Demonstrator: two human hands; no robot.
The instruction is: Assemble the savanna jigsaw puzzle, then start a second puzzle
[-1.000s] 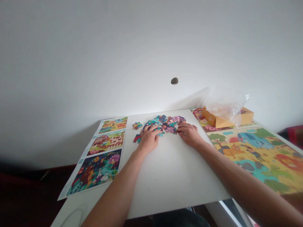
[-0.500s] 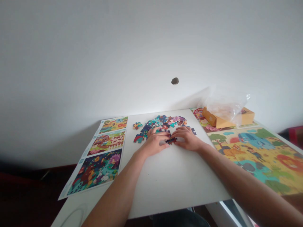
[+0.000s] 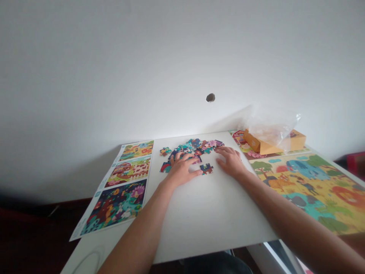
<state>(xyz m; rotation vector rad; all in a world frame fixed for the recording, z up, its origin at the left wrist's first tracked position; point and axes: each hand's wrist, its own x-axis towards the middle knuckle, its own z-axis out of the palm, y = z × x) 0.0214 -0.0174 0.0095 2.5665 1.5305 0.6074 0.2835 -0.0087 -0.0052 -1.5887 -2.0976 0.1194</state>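
Note:
A dark puzzle piece (image 3: 207, 168) lies on the white table between my two hands. My left hand (image 3: 182, 169) rests over the near left side of a heap of puzzle pieces (image 3: 189, 145), its fingers spread and its thumb tip close to the dark piece. To the right, my right hand (image 3: 230, 160) has its fingers stretched out at the heap's right edge, apart from the dark piece. Its fingers and palm hide whatever lies under them. A red and teal piece (image 3: 165, 167) sits just left of my left hand.
At the left lies a sheet with three printed pictures (image 3: 119, 198). An assembled animal puzzle (image 3: 310, 190) covers the right side. Behind it, a yellow box (image 3: 298, 140) and a clear plastic bag (image 3: 270, 123) lie on a farm picture (image 3: 238, 136). A wall (image 3: 171, 76) rises behind the table.
My right hand has moved right and away from the dark puzzle piece, which now lies uncovered. My left hand has shifted slightly left, with its fingers wider apart.

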